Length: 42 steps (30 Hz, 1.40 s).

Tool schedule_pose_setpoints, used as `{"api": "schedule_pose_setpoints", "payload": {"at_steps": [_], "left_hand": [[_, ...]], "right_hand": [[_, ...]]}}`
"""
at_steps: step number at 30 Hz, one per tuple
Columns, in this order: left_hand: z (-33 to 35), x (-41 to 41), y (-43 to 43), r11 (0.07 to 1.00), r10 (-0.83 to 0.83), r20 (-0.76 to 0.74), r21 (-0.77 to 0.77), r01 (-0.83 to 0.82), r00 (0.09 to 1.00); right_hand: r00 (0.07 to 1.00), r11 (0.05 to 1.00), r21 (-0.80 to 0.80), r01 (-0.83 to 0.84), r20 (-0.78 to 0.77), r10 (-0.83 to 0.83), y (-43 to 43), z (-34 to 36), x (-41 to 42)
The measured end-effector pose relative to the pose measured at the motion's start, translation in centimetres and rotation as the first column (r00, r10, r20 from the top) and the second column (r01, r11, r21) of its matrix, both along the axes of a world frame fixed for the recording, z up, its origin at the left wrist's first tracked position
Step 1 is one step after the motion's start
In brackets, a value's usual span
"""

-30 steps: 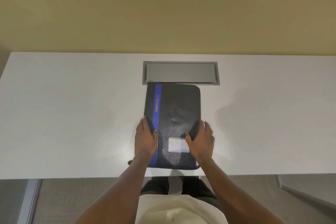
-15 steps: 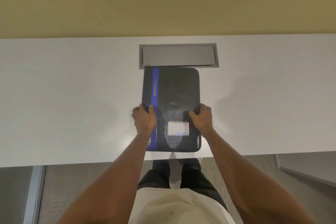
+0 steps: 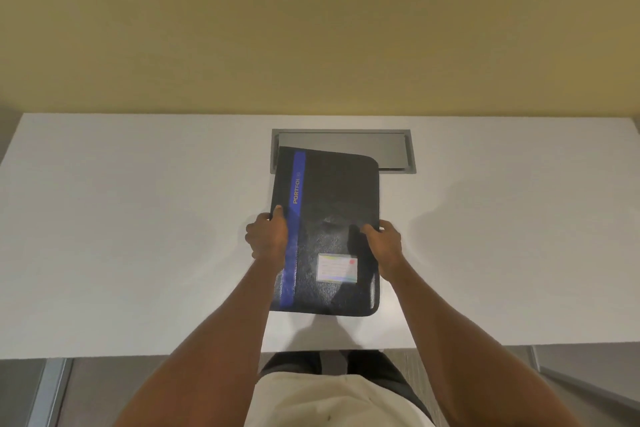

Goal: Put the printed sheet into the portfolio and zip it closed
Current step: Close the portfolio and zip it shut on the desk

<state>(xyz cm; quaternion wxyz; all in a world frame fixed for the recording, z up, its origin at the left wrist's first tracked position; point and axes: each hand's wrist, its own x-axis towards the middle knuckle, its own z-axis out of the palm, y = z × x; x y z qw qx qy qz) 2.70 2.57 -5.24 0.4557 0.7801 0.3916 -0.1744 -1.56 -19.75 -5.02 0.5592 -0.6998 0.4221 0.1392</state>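
Observation:
A black portfolio (image 3: 332, 204) with a blue stripe, yellow lettering and a small label near its front lies closed over the white table (image 3: 138, 236). My left hand (image 3: 266, 236) grips its left edge, thumb on top. My right hand (image 3: 382, 244) grips its right edge the same way. The portfolio looks raised off the table, tilted slightly, its far edge over the grey cable hatch. No printed sheet is visible.
A grey metal cable hatch (image 3: 391, 152) is set into the table at the back middle, partly covered by the portfolio. A yellow wall rises behind the table. The table's front edge runs just in front of my body.
My hands went from resting flat on the portfolio's front half to gripping its two side edges. The portfolio has since come up off the table and tilted slightly.

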Motion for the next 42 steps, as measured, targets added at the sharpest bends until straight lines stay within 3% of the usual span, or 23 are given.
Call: {"api": "schedule_pose_setpoints", "payload": {"at_steps": [6, 15, 27, 30, 33, 37, 42], "left_hand": [[0.4, 4.6, 0.7, 1.000, 0.013, 0.040, -0.027, -0.012, 0.999], [-1.6, 10.2, 1.5, 0.994, 0.054, -0.021, -0.092, -0.055, 0.998], [-2.6, 11.2, 2.1, 1.000, -0.011, -0.014, -0.002, 0.011, 1.000], [-2.5, 10.8, 2.1, 0.999, -0.041, -0.011, 0.018, 0.042, 0.999], [-2.0, 10.1, 1.8, 0.991, -0.110, 0.002, 0.083, 0.109, 0.994], [-1.1, 8.7, 1.6, 0.955, -0.241, 0.016, 0.180, 0.234, 0.970], [-0.3, 6.2, 2.4, 0.904, -0.363, 0.008, 0.245, 0.350, 0.932]], "right_hand": [[0.998, 0.998, -0.022, -0.051, 0.031, 0.052, 0.0, 0.6, 5.7], [0.992, 0.991, -0.041, -0.130, -0.005, 0.130, -0.1, -0.3, 13.3], [0.994, 0.993, -0.052, -0.106, -0.034, 0.105, 0.9, -2.0, 13.2], [0.985, 0.982, -0.096, -0.165, -0.067, 0.159, 1.1, -1.9, 13.1], [0.941, 0.913, -0.235, -0.334, -0.148, 0.306, 1.4, -1.1, 12.9], [0.848, 0.706, -0.480, -0.521, -0.199, 0.491, 2.7, 0.3, 11.7], [0.776, 0.603, -0.544, -0.583, -0.153, 0.612, 5.0, 1.4, 9.5]]}}
